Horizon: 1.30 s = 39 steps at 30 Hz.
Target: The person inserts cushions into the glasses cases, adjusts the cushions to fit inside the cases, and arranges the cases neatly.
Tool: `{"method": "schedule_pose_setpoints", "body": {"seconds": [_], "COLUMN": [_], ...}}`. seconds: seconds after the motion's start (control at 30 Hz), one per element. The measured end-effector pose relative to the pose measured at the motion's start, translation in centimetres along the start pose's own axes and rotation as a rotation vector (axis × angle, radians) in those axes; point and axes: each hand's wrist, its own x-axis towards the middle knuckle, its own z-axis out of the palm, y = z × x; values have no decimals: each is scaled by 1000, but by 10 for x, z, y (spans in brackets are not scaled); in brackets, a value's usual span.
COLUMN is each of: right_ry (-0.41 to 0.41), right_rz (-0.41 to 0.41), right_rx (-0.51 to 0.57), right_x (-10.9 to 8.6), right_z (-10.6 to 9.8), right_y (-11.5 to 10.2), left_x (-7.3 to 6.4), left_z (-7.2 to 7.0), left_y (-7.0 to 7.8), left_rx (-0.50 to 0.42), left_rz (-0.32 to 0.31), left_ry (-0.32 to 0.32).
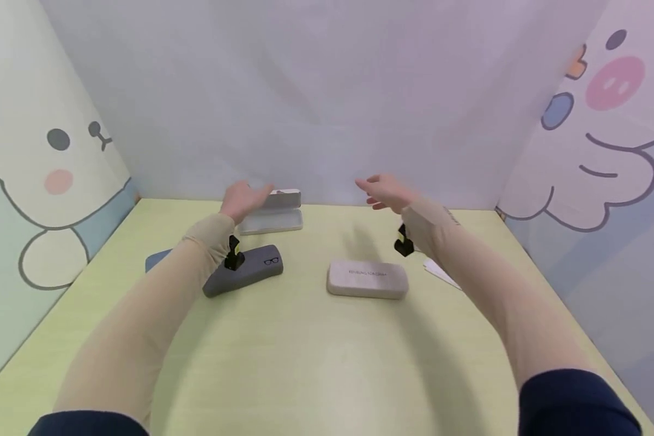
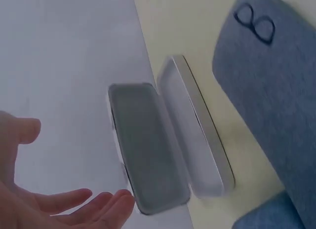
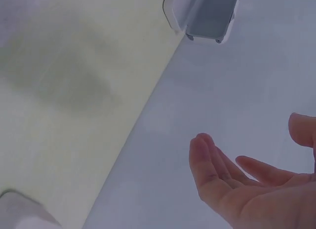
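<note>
A white glasses case lies open at the back of the yellow-green table, its lid leaning against the wall. My left hand hovers just left of it, fingers straight, holding nothing. My right hand is raised in the air to the right of the case, fingers relaxed and empty. A grey case with a glasses logo lies shut below my left wrist. A beige case lies shut below my right wrist.
A blue flat item peeks out left of the grey case. White paper lies under my right forearm. Cloth walls with cartoon prints close in the table at the back and both sides.
</note>
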Motion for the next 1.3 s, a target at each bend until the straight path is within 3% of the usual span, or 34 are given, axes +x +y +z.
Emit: {"method": "schedule_pose_setpoints", "body": {"seconds": [0.2,0.3,0.4,0.57,0.77,0.97,1.3], "right_ry": [8,-6,-23,-23,10,77,205], "right_rz": [25,36,49,83,82,63,20], "right_rx": [57,70,90,71,26,33,104], "right_x": [28,43,59,70,82,88,99], "right_z": [30,50,69,94,117,140,156], "right_y": [-17,-16,-9,-4,-9,-8,-8], "left_x": [18,28,32,33,47,47,39], "left_z": [-15,-14,-7,7,24,37,38], "left_y": [-21,-38,-50,-50,-50,-48,-45], "left_rx": [84,82,24,-86,-148,-109,-83], "left_rz": [-23,-34,-85,-176,-245,-255,-252], "left_ry": [32,47,51,38,62,48,90]}}
